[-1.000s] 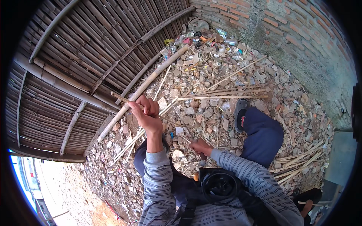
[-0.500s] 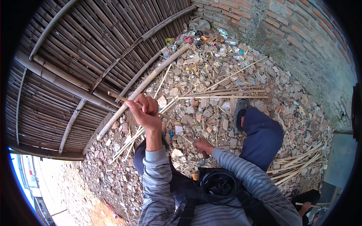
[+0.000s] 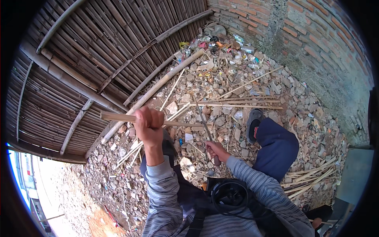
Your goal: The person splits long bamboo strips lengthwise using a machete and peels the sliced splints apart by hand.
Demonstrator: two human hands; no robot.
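Gripping a long, flat, pale-tan bamboo strip (image 3: 118, 116) crosswise in the closed left hand (image 3: 149, 123), above grey-brown stony rubble (image 3: 308, 126). Clasping a long, thin, dark-bladed knife (image 3: 201, 115) in the closed right hand (image 3: 218, 150), near the strip's right end. Facing loose, pale split bamboo sticks (image 3: 241, 105) on the rubble, between a brown bamboo-slat wall (image 3: 126, 35) at left and a rough red-brick wall (image 3: 316, 47) at upper right.

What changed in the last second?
The flat tan bamboo strip in the left hand swung from a slant to nearly level, its left end lower in view. Nothing was taken or let go. The right hand keeps the long thin grey knife; the pale bamboo pile stays on the stony rubble.
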